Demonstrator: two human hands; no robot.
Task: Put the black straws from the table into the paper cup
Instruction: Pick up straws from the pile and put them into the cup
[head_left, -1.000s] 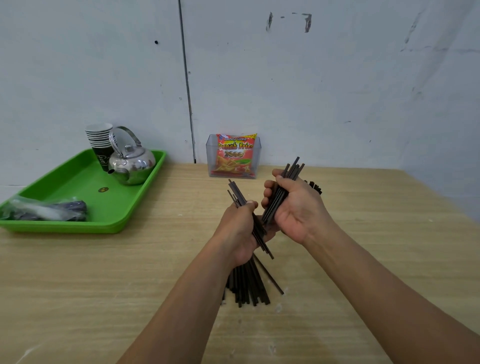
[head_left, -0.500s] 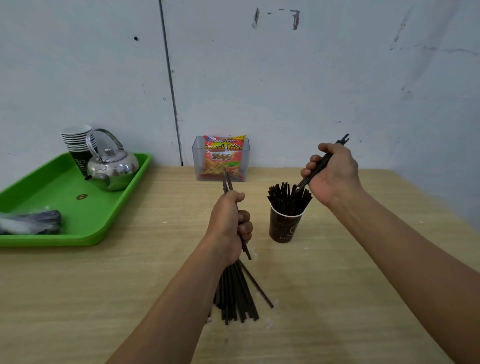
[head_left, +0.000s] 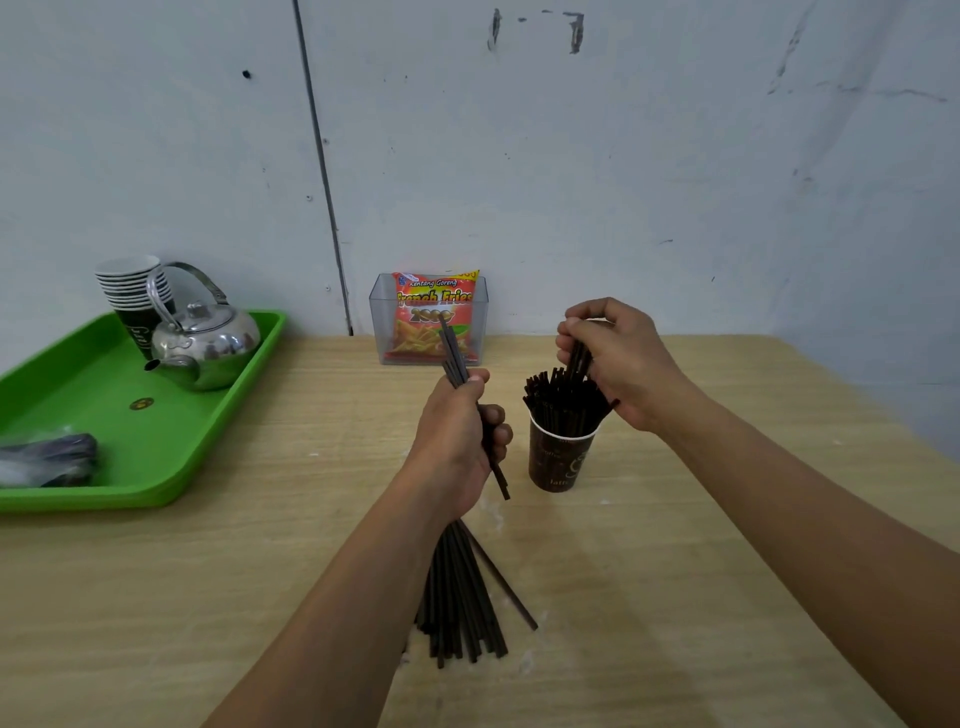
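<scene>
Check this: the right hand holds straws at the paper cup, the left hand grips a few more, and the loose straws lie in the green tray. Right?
One thing is wrong. In the head view the loose straws lie on the table, below the left hand, not in the green tray. The right hand at the paper cup and the left hand's grip are as stated.

The straws are plain black. The paper cup is dark brown with pale printed lettering. Tray: bright green. Kettle: polished silver. Snack packet: red-orange, yellow lettering. Table: light tan wood grain. Wall: pale grey-blue, dark scuffs.
</scene>
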